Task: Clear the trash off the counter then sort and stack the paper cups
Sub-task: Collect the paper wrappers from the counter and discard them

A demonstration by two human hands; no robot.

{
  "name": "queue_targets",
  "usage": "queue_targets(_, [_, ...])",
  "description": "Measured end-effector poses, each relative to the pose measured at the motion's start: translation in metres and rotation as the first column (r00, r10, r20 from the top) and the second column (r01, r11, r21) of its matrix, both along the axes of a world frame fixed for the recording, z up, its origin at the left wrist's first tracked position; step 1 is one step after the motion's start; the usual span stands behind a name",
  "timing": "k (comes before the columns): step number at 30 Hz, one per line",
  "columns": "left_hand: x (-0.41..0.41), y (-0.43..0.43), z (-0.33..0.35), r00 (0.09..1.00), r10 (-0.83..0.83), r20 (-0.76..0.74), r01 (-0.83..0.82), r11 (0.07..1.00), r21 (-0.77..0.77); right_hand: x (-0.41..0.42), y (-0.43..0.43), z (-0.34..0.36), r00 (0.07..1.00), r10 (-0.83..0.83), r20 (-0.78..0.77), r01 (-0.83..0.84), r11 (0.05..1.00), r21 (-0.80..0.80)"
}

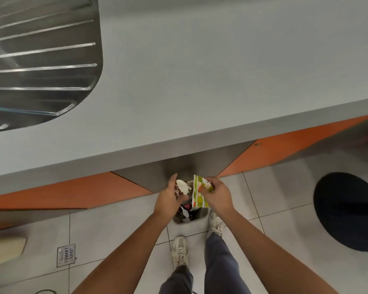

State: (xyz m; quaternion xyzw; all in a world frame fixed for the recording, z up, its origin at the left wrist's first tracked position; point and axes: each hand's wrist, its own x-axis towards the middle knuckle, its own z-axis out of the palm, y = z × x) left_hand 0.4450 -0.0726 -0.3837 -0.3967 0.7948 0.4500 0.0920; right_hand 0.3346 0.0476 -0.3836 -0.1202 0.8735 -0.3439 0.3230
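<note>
As left hand [167, 197] grips spotted cup [181, 187], right hand [218, 194] pinches lime-printed wrapper [199, 199].

1. Drainboard [40, 60] sits on the counter [200, 81], left end.
2. Bin [198, 217] stands on the floor [115, 230] below the counter's front edge; shoes [216, 224] just behind it.
3. Above the bin: left hand [168, 197] holds a wrapper [182, 187], right hand [220, 195] a packet [200, 198].
4. Floor drain [66, 255] far left, round object [346, 211] far right.

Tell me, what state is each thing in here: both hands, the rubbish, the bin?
Left hand: gripping a crumpled spotted wrapper above the bin.
Right hand: pinching a lime-print packet, which hangs uncrumpled.
Trash bin: open, standing on the floor, trash already inside.
</note>
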Motion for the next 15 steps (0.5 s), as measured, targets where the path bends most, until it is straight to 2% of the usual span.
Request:
queue_targets(4, [-0.006,-0.007,-0.026,0.969,-0.124,0.215,0.125,0.992,0.010,0.000,-0.002,-0.031,0.984,0.159,0.086,-0.175,0.956,0.235])
queue_targets(7, [-0.007,-0.008,-0.029,0.967,-0.115,0.229,0.126,0.992,-0.034,0.001,0.001,-0.037,0.981,0.190,0.041,-0.194,0.944,0.266])
queue_targets(11, [-0.014,-0.003,-0.001,0.997,-0.079,0.023,0.081,0.987,-0.138,0.002,0.003,-0.014,0.989,0.092,-0.112,-0.088,0.995,0.039])
queue_targets(13, [-0.017,-0.001,0.023,0.986,-0.079,-0.145,0.050,0.979,-0.197,-0.001,0.004,0.012,0.985,0.024,-0.172,-0.048,0.989,-0.137])
queue_targets(15, [-0.019,0.000,0.054,0.935,-0.076,-0.347,-0.013,0.969,-0.248,-0.005,0.006,0.048,0.977,-0.046,-0.209,-0.024,0.946,-0.322])
